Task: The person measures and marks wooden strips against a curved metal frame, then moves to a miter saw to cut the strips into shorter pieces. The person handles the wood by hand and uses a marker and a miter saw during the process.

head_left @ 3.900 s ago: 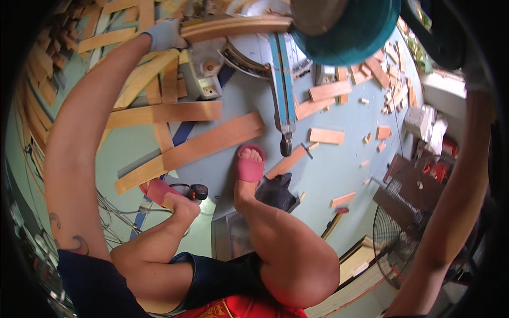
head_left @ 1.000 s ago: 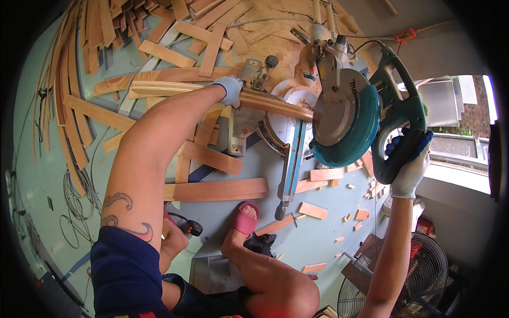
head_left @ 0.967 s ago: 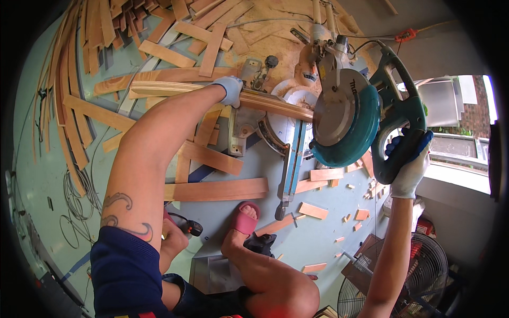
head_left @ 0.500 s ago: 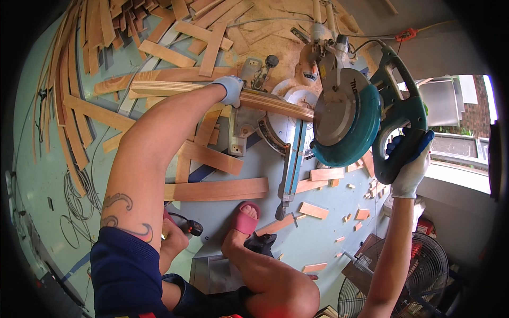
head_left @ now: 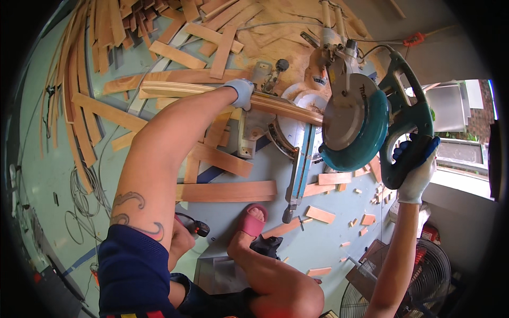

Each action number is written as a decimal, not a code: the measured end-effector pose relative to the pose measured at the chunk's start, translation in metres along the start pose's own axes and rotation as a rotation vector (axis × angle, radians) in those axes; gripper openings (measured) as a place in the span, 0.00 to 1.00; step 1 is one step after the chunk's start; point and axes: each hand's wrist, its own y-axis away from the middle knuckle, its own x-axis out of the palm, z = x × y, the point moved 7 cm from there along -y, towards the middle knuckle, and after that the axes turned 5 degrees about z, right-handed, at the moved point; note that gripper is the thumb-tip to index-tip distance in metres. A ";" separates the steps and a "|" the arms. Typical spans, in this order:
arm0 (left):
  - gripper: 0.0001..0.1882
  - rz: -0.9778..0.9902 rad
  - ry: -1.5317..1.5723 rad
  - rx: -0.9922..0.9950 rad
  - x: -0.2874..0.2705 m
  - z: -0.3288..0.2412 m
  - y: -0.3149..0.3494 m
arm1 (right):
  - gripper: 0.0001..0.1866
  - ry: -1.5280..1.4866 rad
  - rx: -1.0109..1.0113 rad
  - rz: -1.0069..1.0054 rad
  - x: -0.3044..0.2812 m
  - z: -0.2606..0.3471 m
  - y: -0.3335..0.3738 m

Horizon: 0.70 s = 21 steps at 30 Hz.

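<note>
My left hand (head_left: 241, 94), in a pale glove, is wrapped over a stack of long wood strips (head_left: 281, 107) and holds it on the mitre saw's base (head_left: 289, 127). The strips' right end reaches the round blade (head_left: 344, 114), which hides where they end. My right hand (head_left: 418, 172), in a white and blue glove, is closed round the dark handle (head_left: 404, 155) of the mitre saw. A teal guard (head_left: 366, 143) curves along the blade's near and right side. Whether the blade turns I cannot tell.
Loose boards (head_left: 228, 192) lie left of and in front of the saw, with more planks piled at the far left. Small offcuts (head_left: 321, 214) are scattered at the right. A floor fan (head_left: 424, 281) stands near right, a cable coil (head_left: 87, 196) at left. My sandalled foot (head_left: 252, 220) is near the saw's arm.
The whole view has shifted slightly, so everything appears a little farther right. Both hands keep their hold, and the saw head and strips show no clear movement relative to each other.
</note>
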 end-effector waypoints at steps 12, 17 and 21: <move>0.32 -0.006 0.003 -0.005 -0.002 -0.002 0.001 | 0.30 -0.016 0.000 -0.022 -0.001 0.000 0.002; 0.32 -0.017 -0.010 -0.006 -0.003 -0.004 0.002 | 0.29 0.203 0.026 -0.080 -0.007 0.001 0.002; 0.31 -0.004 -0.017 -0.007 -0.004 -0.005 0.004 | 0.33 0.128 0.060 -0.086 -0.003 0.004 0.004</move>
